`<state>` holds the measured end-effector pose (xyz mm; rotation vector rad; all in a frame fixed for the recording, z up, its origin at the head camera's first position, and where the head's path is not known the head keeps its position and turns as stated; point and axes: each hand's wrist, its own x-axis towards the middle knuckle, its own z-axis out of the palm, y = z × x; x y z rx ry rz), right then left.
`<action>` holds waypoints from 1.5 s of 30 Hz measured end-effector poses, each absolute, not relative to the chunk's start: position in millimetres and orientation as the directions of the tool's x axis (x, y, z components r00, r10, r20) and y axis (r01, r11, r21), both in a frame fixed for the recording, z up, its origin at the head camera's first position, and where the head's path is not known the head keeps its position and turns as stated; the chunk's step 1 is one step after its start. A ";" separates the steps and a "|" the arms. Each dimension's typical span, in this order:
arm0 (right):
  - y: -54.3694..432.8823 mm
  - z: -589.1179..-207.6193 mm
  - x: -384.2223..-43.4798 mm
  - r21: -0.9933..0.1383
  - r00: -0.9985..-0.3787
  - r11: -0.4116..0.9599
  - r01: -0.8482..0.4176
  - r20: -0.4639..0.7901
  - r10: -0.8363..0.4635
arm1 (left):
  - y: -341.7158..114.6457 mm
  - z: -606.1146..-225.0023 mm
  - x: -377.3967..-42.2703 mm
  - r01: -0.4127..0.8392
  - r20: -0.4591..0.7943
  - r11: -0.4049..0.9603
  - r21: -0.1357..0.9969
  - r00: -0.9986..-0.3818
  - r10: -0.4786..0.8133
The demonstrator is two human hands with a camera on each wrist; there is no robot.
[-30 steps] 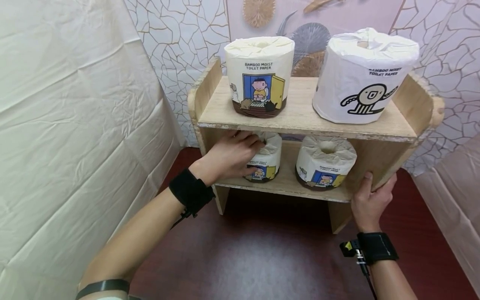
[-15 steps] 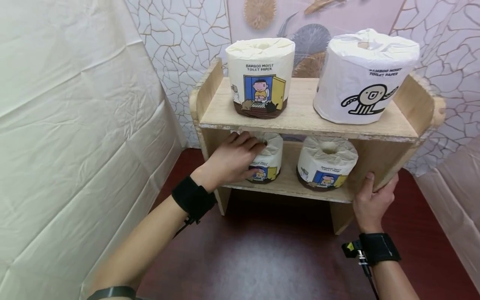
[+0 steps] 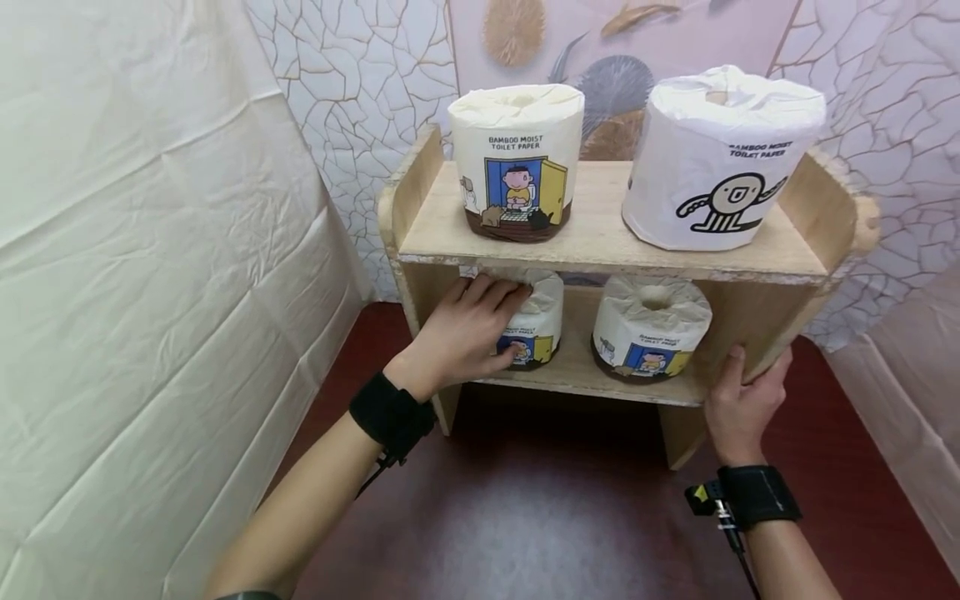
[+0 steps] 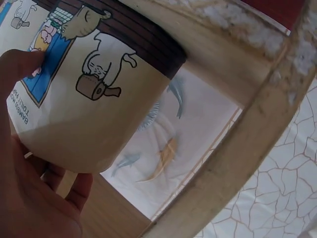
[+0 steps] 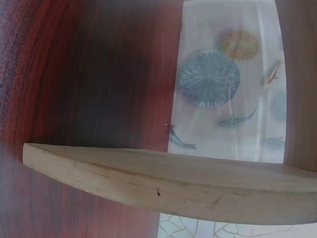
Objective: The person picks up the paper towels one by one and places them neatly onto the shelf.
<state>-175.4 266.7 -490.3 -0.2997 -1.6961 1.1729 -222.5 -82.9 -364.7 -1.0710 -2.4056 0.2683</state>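
Note:
A small two-tier wooden shelf (image 3: 600,196) stands in front of me. My left hand (image 3: 457,337) reaches under its upper board and grips the lower left toilet roll (image 3: 546,308), thumb on the printed front and fingers over the top. In the left wrist view that roll (image 4: 119,124) shows its cartoon wrapper, with my left hand (image 4: 34,203) around its top end. My right hand (image 3: 742,408) holds the front edge of the shelf's right side panel (image 3: 765,317), thumb on the inner face. The right wrist view shows a wooden leg (image 5: 148,183) but no hand.
A second cartoon-wrapped roll (image 3: 651,329) sits right of the gripped one on the lower board. On the upper board stand another cartoon roll (image 3: 517,167) and a white roll (image 3: 720,158). A cream cloth (image 3: 150,292) hangs at the left, above dark red flooring (image 3: 517,517).
My left wrist and forearm have moved slightly right and down while the hand stays at the lower left roll. My right hand keeps its place on the panel. The head view has shifted a little.

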 end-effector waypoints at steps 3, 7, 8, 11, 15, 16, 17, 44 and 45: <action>268.2 -493.2 -179.6 -0.793 -0.467 0.507 -0.338 0.609 0.641 | -83.1 -369.4 -221.0 0.633 0.369 0.694 -0.342 -0.589 0.719; 269.6 -497.2 -179.3 -0.774 -0.482 0.529 -0.348 0.632 0.607 | -82.7 -378.2 -218.8 0.623 0.401 0.703 -0.343 -0.580 0.709; 269.9 -498.3 -178.4 -0.772 -0.484 0.532 -0.348 0.634 0.604 | -82.6 -380.6 -218.2 0.618 0.410 0.704 -0.349 -0.575 0.708; 271.6 -500.8 -176.0 -0.771 -0.494 0.535 -0.346 0.635 0.594 | -82.0 -386.7 -216.9 0.603 0.438 0.711 -0.361 -0.564 0.700; 274.3 -499.1 -175.9 -0.774 -0.493 0.533 -0.342 0.631 0.599 | -80.7 -392.2 -215.9 0.578 0.479 0.741 -0.343 -0.571 0.667; 275.0 -497.9 -176.0 -0.775 -0.496 0.535 -0.338 0.629 0.599 | -80.3 -393.4 -215.7 0.575 0.489 0.748 -0.330 -0.574 0.657; 275.2 -496.4 -175.8 -0.777 -0.500 0.535 -0.333 0.626 0.598 | -79.9 -394.6 -215.6 0.574 0.498 0.755 -0.316 -0.577 0.648; 276.2 -491.0 -125.3 -0.644 -0.585 0.726 -0.242 0.694 0.420 | -69.1 -436.1 -189.5 0.612 0.669 0.789 0.049 -0.607 0.429; 275.3 -491.9 -124.1 -0.621 -0.563 0.742 -0.254 0.718 0.408 | -69.0 -436.9 -187.7 0.603 0.679 0.796 0.050 -0.606 0.415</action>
